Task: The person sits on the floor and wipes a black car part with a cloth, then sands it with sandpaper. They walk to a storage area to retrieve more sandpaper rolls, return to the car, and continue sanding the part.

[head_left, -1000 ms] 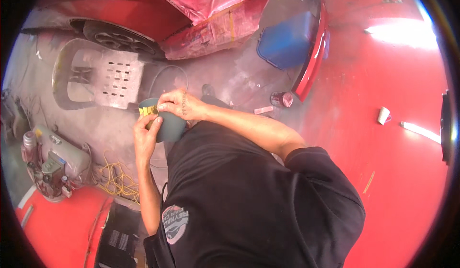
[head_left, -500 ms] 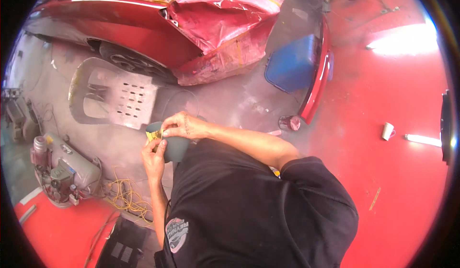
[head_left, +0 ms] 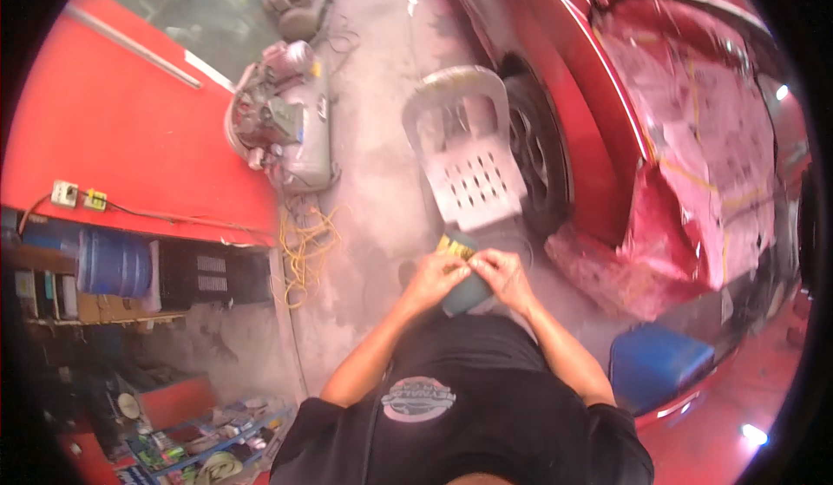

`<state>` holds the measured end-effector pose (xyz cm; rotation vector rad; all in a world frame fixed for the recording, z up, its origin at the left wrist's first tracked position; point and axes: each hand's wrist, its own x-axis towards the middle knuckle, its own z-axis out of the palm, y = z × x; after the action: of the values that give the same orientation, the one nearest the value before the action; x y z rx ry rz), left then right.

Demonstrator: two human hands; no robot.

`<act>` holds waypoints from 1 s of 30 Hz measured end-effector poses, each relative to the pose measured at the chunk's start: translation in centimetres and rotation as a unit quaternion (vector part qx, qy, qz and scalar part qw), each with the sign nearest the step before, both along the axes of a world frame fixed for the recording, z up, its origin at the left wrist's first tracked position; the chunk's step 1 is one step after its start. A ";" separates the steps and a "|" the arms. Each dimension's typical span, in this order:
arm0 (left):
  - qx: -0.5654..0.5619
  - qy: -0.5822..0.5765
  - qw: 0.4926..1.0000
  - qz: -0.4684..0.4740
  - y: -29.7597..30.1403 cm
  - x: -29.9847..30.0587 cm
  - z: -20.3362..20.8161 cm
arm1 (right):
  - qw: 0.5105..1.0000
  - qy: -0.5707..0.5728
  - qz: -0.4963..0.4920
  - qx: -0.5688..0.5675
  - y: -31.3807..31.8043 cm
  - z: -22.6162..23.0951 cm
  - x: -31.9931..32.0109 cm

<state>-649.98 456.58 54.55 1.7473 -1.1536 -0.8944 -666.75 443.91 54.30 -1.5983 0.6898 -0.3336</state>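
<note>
In front of my waist, both hands hold a dark grey-green sheet that looks like sandpaper. It curves slightly and its lower part hangs below my fingers. A yellow printed piece shows near its upper edge. My left hand pinches from the left, and my right hand from the right. Their fingertips meet at the sheet's middle, closed on it and on the edge of the yellow piece. Whether the yellow piece is part of the sheet or separate, I cannot tell.
A dusty plastic chair stands just ahead, beside the red car's wheel. Paint-covered masking sheets drape the car. A blue bin is at right. An air compressor and yellow cord lie left; cluttered shelves lower left.
My view has turned left, so the chair, car and compressor shift rightward and the shelves appear. Both hands still hold the sheet, my right hand now beside the left rather than over its top.
</note>
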 end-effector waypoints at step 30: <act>0.060 -0.024 0.996 -0.066 -3.8 49.2 1.1 | 0.993 -0.059 0.011 -0.100 -4.5 -0.9 47.3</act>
<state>-600.73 452.80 55.62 1.8147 -1.2811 -1.0235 -619.47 439.36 53.38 -1.7599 0.5622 -0.4897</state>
